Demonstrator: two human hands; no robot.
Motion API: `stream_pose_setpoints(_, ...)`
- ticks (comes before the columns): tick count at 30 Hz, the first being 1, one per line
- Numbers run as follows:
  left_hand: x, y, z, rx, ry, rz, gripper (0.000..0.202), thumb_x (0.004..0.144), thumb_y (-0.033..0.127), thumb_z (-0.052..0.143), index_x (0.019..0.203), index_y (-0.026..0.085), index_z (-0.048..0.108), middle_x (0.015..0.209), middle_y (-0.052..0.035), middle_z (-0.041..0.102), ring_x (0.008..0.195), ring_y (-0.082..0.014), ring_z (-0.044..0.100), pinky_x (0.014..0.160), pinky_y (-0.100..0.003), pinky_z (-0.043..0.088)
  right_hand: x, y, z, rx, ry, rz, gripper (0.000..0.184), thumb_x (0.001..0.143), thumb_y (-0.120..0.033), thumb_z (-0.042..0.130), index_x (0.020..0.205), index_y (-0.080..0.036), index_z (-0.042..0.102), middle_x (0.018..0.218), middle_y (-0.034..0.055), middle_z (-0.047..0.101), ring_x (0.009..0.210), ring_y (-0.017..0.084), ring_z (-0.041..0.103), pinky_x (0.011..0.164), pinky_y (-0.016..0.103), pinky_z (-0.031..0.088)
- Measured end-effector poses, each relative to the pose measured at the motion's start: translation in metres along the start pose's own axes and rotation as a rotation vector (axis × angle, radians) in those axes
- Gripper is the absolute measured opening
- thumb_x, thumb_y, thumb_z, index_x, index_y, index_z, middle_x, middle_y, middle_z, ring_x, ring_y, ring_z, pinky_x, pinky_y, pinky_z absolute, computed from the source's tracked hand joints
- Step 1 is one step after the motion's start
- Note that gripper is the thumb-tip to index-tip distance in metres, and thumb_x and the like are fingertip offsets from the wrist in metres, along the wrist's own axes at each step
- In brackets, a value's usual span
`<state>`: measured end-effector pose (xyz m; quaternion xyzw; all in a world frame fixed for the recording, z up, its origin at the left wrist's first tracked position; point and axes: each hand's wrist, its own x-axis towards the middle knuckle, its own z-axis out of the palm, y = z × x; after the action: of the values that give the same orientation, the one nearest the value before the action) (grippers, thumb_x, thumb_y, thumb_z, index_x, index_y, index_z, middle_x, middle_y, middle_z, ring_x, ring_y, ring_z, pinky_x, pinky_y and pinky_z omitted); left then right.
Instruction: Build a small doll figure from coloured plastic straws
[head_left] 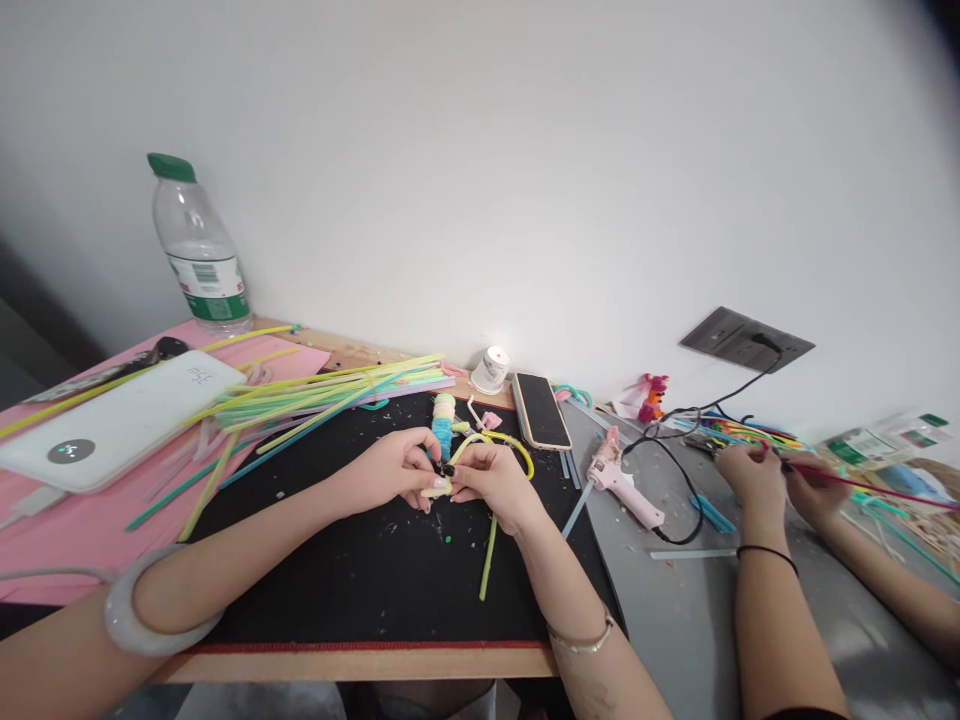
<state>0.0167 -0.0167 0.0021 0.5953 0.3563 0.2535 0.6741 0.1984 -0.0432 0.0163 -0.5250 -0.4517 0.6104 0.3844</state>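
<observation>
**Work position.** The black mat (322, 590) is at the centre of the bench. The left hand (391, 468) and right hand (493, 482) meet at mid-mat. The fingertips of both are closed in a pinch on a pale coil (437, 489) of fuzzy wire, with no gap showing between fingers and coil. A yellow stem (488, 560) runs from the pinch toward 6 o'clock and lies flat on the mat.

**Progress (judged from the present state).**
- The pale coil is short, so the winding looks to be at an early stage.
- Most of the yellow stem is not yet wound.
- A blue-and-green wound piece (443, 424) lies at 12 o'clock, just beyond the fingertips, and looks finished.
- A bundle of loose stems (330, 392) lies unused at 11 o'clock.

**Containers.**
- The bottle (201, 250) stands at 10 o'clock against the wall, with its green cap on and transparent walls above the label.
- A small white cup (490, 369) stands at 1 o'clock. It shows a bright glow, possibly a lit candle; the view is too small to confirm.

**Adjacent items.**
- A phone (541, 410) lies face up at 1 o'clock.
- A pink glue gun (622, 480) lies at 3 o'clock with its cable attached.
- A co-worker's hands (754, 472) are farther out at 3 o'clock, well apart from the coil.
</observation>
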Motion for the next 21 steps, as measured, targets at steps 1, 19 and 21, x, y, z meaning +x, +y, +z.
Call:
stream_pose_setpoints(1, 0.0003, -0.0006, 0.0001, -0.001, 0.001, 0.010, 0.028, 0.071, 0.031, 0.069, 0.085, 0.019, 0.048, 0.062, 0.0040, 0.066, 0.055, -0.0177, 0.067, 0.055, -0.027, 0.053, 0.0003, 0.0002, 0.0004, -0.001, 0.007, -0.006, 0.027, 0.056, -0.029, 0.081, 0.062, -0.011, 0.062, 0.051, -0.0018, 0.061, 0.048, 0.007, 0.060, 0.050, 0.017, 0.053)
stream_pose_setpoints(19, 0.0011, 0.0017, 0.0019, 0.039, 0.085, 0.075, 0.025, 0.072, 0.030, 0.068, 0.084, 0.019, 0.049, 0.060, 0.0047, 0.063, 0.054, -0.0154, 0.066, 0.055, -0.026, 0.053, 0.0006, -0.0004, 0.0015, 0.206, -0.011, 0.038, 0.034, 0.050, -0.032, 0.086, 0.064, -0.010, 0.066, 0.059, 0.0007, 0.065, 0.052, 0.009, 0.063, 0.058, 0.021, 0.056)
stream_pose_setpoints(21, 0.0008, 0.0019, 0.0023, 0.048, 0.089, 0.070, 0.024, 0.072, 0.029, 0.067, 0.084, 0.019, 0.049, 0.060, 0.0050, 0.063, 0.054, -0.0153, 0.066, 0.055, -0.026, 0.053, 0.0001, -0.0019, 0.0014, 0.209, -0.008, 0.037, 0.033, 0.049, -0.032, 0.086, 0.062, -0.010, 0.065, 0.058, 0.0005, 0.065, 0.052, 0.009, 0.063, 0.058, 0.021, 0.056)
